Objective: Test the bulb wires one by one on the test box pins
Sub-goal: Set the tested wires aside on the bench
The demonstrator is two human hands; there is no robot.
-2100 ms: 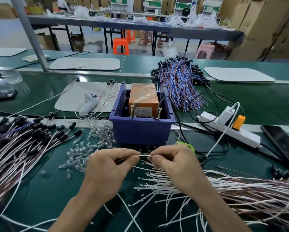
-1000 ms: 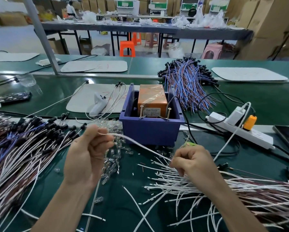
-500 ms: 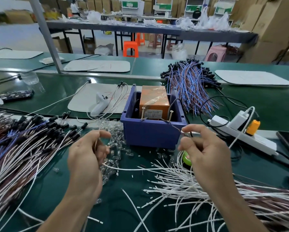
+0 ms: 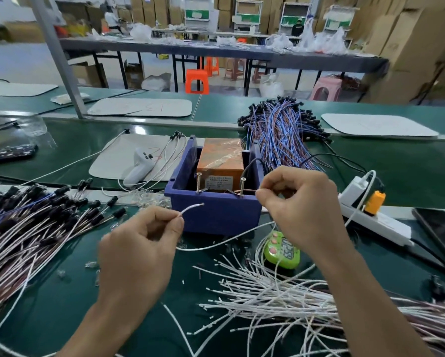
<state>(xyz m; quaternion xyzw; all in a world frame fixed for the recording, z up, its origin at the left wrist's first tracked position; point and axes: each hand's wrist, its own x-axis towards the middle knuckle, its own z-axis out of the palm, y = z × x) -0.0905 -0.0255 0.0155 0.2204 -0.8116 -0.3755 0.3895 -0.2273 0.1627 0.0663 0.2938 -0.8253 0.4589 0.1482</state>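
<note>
Above green matting [image 4: 61,292], left hand [image 4: 139,248] and right hand [image 4: 301,210] pinch a white wire [image 4: 190,208] near the test box [image 4: 216,215].

Looks like smooth, matt blue plastic on the bin [image 4: 216,215]; glossy, crinkled clear film over the orange test box [image 4: 220,158]; bare metal on the two pins [image 4: 198,182]. Faintly shiny green mat across the table [image 4: 61,318]; matt white sheathing on the wires [image 4: 267,292].

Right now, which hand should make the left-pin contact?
Left. The left hand pinches the white wire with its free tip just short of the left pin. The right hand is occupied, pinching the wire's other end at the right pin.
</note>
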